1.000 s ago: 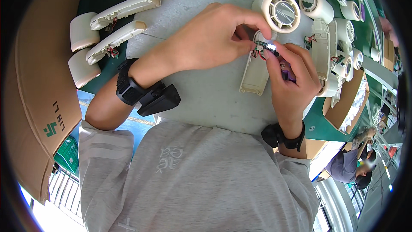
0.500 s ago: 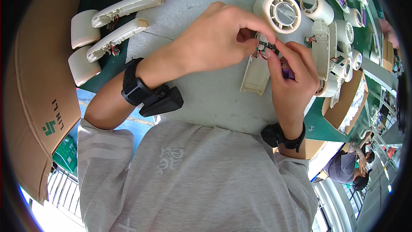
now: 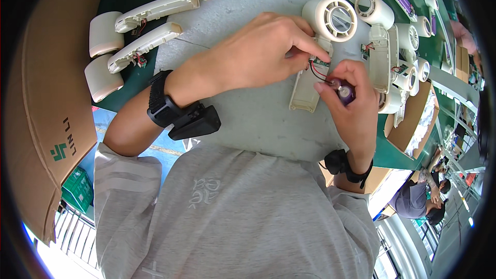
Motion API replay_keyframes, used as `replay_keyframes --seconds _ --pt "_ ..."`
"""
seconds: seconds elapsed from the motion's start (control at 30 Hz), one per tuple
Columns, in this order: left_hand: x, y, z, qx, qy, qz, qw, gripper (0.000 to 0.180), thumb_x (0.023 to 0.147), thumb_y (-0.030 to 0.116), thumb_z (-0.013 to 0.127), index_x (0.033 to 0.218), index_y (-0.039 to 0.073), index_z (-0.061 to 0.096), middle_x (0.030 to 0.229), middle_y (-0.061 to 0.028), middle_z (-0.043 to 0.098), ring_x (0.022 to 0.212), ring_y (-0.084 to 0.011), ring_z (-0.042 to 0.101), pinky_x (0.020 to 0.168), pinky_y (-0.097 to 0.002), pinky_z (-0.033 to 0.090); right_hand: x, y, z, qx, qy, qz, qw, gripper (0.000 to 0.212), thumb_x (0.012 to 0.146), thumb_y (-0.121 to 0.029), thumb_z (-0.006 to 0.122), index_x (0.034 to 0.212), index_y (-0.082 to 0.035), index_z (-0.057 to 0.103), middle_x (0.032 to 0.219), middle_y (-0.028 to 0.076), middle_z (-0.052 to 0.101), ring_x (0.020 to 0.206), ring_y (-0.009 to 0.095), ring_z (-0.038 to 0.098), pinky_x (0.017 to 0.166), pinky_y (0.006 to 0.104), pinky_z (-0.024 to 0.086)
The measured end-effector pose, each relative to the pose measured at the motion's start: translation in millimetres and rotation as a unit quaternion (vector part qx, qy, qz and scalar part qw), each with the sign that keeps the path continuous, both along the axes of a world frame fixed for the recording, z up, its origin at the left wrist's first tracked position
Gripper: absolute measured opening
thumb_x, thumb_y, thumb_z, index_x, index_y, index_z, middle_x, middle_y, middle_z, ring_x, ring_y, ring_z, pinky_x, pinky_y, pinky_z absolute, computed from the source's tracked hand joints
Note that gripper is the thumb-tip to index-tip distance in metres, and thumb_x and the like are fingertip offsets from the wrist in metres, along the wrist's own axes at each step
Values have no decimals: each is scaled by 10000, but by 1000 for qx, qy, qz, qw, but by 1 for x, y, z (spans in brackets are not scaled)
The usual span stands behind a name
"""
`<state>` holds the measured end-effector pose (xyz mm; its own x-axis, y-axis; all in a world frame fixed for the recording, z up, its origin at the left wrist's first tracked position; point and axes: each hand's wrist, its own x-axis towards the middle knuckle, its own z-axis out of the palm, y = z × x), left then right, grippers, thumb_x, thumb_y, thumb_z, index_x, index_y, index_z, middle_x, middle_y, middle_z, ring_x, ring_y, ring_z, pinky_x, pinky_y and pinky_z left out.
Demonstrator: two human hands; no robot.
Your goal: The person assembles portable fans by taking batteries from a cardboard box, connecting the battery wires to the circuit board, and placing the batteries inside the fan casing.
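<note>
A cream handheld fan lies with its round head [image 3: 316, 13] away from me and its open handle shell [image 3: 304, 95] toward me. My left hand [image 3: 276, 46] reaches over the top of the handle, thumb and index finger closed about a small green circuit board [image 3: 321, 64]. Red and black wires [image 3: 316, 72] run from the board to a purple cylindrical battery [image 3: 346, 93]. That battery is gripped in my right hand [image 3: 356, 108], its end facing up, just right of the shell. The fingers partly cover the board, so its seating in the handle is unclear.
At the left, two fan bodies with open handles [image 3: 150, 46] and dangling wires rest on the green table. More fan parts [image 3: 382, 57] crowd the right side, beside a cardboard box [image 3: 400, 134]. A large carton [image 3: 46, 98] stands at far left. Another person [image 3: 413, 199] sits at far right.
My right hand has drawn back from the board and turned, bringing the purple battery's end and the wires into sight. My left hand stays near the board, its index finger straighter.
</note>
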<state>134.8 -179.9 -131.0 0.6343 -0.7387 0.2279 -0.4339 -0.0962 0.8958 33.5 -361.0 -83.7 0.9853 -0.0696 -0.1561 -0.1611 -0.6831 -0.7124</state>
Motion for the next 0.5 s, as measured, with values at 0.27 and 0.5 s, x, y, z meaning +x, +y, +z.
replay_keyframes --seconds 0.27,0.5 --pt "-5 1 6 14 54 8 998 288 774 -20 654 1028 95 729 1042 -75 658 797 -176 616 669 -280 493 -21 -12 5 -59 -57 64 995 465 688 -18 799 1094 -41 573 970 87 682 885 217 652 782 308 505" --pt "-6 0 3 7 69 -1 998 330 766 -18 662 1063 112 721 1069 -50 645 831 -146 600 686 -259 479 -37 -25 9 -82 -61 86 991 416 648 4 805 1028 -29 638 1042 99 695 939 243 645 772 313 506"
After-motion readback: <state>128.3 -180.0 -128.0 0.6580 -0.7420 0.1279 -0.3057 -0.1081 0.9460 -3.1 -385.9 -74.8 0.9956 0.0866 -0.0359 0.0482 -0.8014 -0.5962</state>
